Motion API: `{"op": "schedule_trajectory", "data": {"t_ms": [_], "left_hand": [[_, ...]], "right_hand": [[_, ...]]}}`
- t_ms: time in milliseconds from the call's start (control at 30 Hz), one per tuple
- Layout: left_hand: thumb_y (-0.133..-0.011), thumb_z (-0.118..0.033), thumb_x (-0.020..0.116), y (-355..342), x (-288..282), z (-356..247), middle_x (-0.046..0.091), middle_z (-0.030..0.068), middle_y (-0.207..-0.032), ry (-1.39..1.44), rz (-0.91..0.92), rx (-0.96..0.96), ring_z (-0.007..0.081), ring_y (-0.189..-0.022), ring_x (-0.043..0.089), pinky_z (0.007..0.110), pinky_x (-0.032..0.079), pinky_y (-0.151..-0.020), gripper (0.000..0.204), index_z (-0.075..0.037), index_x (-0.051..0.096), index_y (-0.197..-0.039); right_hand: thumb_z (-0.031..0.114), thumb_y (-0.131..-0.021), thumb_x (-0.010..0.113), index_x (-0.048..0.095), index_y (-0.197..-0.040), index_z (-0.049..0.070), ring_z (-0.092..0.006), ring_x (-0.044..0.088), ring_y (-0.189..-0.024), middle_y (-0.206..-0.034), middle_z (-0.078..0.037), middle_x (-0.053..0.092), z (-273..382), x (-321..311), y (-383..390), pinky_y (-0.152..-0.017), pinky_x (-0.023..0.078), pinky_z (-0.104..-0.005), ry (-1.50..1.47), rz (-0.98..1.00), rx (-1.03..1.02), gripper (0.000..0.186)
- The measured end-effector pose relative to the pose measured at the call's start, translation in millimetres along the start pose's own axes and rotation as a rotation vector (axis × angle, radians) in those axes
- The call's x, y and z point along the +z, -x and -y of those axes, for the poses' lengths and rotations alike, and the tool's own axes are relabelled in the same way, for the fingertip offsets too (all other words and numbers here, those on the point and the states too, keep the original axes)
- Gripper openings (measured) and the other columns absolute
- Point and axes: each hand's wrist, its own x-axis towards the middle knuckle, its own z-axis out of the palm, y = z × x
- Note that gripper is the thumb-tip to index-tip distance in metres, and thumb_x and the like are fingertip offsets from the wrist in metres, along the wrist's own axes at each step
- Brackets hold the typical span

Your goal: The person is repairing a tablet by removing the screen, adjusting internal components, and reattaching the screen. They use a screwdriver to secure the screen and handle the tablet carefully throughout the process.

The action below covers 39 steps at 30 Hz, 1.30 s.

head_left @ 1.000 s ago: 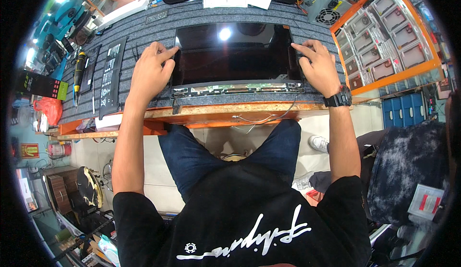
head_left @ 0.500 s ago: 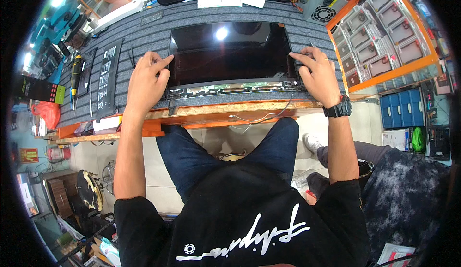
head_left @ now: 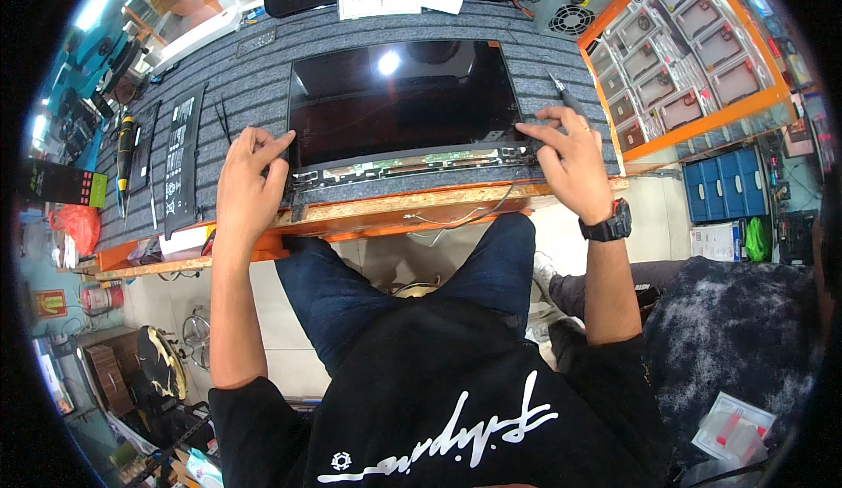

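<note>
A dark, glossy laptop screen [head_left: 399, 98] lies face up on the grey ribbed mat. Along its near edge runs a strip with a green circuit board [head_left: 412, 164] and cables exposed. My left hand [head_left: 253, 177] is at the screen's left side, index fingertip on the edge, thumb close below and the other fingers curled. On the opposite side my right hand [head_left: 568, 156] takes the right edge in the same way, near the lower corner. Beyond the right hand a slim tool with a pointed tip [head_left: 561, 90] lies on the mat, partly hidden by the fingers.
Left on the mat [head_left: 263, 93] are a black laptop battery [head_left: 182, 168], a yellow-and-black screwdriver [head_left: 124, 156] and tweezers [head_left: 222, 118]. A metal power supply [head_left: 570, 10] and an orange-framed display case [head_left: 688, 71] stand at the right. A thin cable [head_left: 465, 221] hangs over the bench's front edge.
Both hands have slid toward me along the screen's side edges. The view has shifted a little, and the pointed tool beyond my right hand shows more.
</note>
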Motion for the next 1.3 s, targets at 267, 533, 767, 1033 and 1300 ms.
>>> {"op": "schedule_trajectory", "data": {"t_ms": [267, 533, 767, 1033, 1300], "left_hand": [[-0.083, 0.000, 0.053, 4, -9, -6, 0.057, 0.0150, -0.104, 0.081, -0.008, 0.006, 0.0295, -0.102, 0.060, 0.034, 0.047, -0.093, 0.047, -0.001, 0.069, -0.127], [-0.102, -0.012, 0.052, 12, 29, -1, 0.063, 0.0055, -0.105, 0.589, -0.398, -0.309, 0.0126, -0.093, 0.060, 0.025, 0.046, -0.079, 0.027, 0.000, 0.067, -0.122], [-0.101, -0.014, 0.052, 15, 36, -1, 0.061, 0.0088, -0.100, 0.623, -0.446, -0.361, 0.0151, -0.091, 0.059, 0.029, 0.048, -0.081, 0.025, 0.004, 0.062, -0.117], [-0.099, -0.014, 0.058, 10, 26, -1, 0.064, 0.0119, -0.102, 0.593, -0.373, -0.289, 0.0178, -0.088, 0.062, 0.028, 0.047, -0.073, 0.030, 0.004, 0.061, -0.123], [-0.099, -0.015, 0.058, 9, 26, -4, 0.064, 0.0120, -0.104, 0.587, -0.360, -0.322, 0.0168, -0.090, 0.062, 0.026, 0.047, -0.069, 0.028, 0.003, 0.062, -0.121]], "right_hand": [[0.009, -0.083, 0.053, 0.078, -0.113, 0.012, -0.0262, 0.059, -0.114, -0.122, -0.009, 0.064, -3, -3, 5, -0.098, 0.040, -0.0434, -0.069, -0.092, -0.011, 0.039], [0.030, -0.106, 0.048, 0.063, -0.134, 0.000, -0.0261, 0.059, -0.118, -0.129, -0.015, 0.064, -94, -10, -32, -0.107, 0.041, -0.0367, -0.306, -0.347, 0.234, 0.044], [0.056, -0.109, 0.029, 0.048, -0.151, 0.004, -0.0261, 0.049, -0.136, -0.146, -0.014, 0.056, -153, 7, -14, -0.118, 0.030, -0.0431, -0.697, -0.245, 0.453, 0.069], [0.052, -0.104, 0.039, 0.063, -0.135, -0.004, -0.0265, 0.061, -0.104, -0.118, -0.019, 0.067, -118, 11, -24, -0.092, 0.046, -0.0401, -0.734, -0.393, 0.276, 0.069], [0.051, -0.102, 0.036, 0.065, -0.128, -0.009, -0.0224, 0.059, -0.093, -0.111, -0.017, 0.068, -116, 0, -31, -0.083, 0.045, -0.0334, -0.589, -0.392, 0.410, 0.072]]}}
